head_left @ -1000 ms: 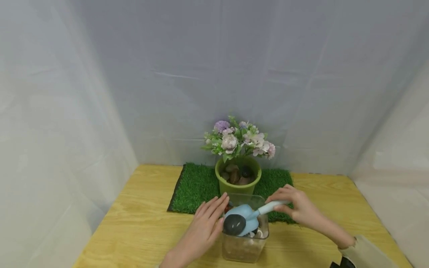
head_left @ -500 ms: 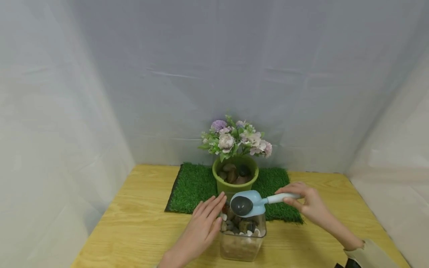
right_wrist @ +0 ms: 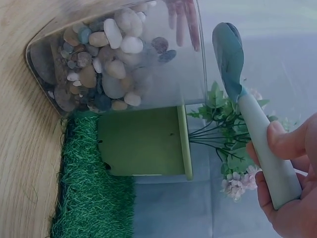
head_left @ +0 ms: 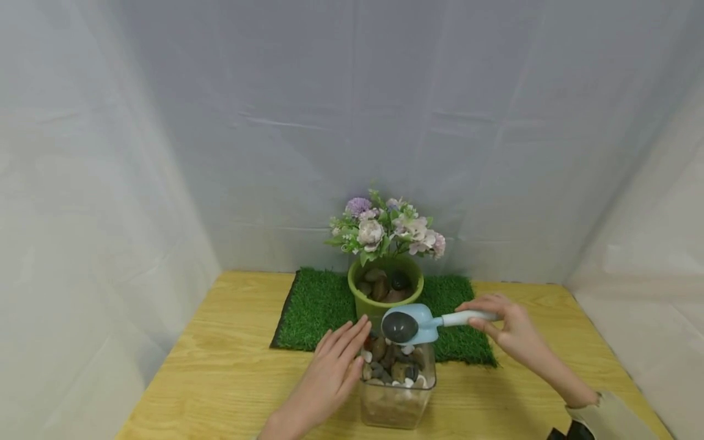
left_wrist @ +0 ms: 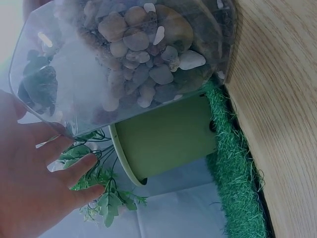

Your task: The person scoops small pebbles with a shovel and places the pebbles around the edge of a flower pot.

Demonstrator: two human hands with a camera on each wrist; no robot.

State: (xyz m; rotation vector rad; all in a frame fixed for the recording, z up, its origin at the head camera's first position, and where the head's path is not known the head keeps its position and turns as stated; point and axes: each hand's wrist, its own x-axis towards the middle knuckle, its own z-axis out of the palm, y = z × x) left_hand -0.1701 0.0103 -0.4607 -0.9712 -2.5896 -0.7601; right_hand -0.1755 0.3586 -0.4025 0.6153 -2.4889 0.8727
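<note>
My right hand (head_left: 511, 327) pinches the white handle of a light blue garden trowel (head_left: 426, 326) between thumb and fingers. A large dark grey stone (head_left: 399, 327) lies in the trowel's scoop, held above the far rim of a clear square container (head_left: 397, 408). Mixed pebbles (right_wrist: 115, 79) in brown, white and grey partly fill that container. Straight-fingered, my left hand (head_left: 330, 370) rests against the container's left side near the rim. Just behind the container stands a green flowerpot (head_left: 354, 292), with several big stones (head_left: 379, 287) inside it.
Pink, white and purple flowers (head_left: 370, 232) rise from the pot. Under the pot lies a green artificial grass mat (head_left: 313, 315) on the wooden table (head_left: 236, 366). Pale sheeting (head_left: 275, 153) hangs behind and at both sides.
The trowel has risen out of the container with the dark stone in it, then moved slightly farther back and right toward the pot. My left hand has stayed at the container's side.
</note>
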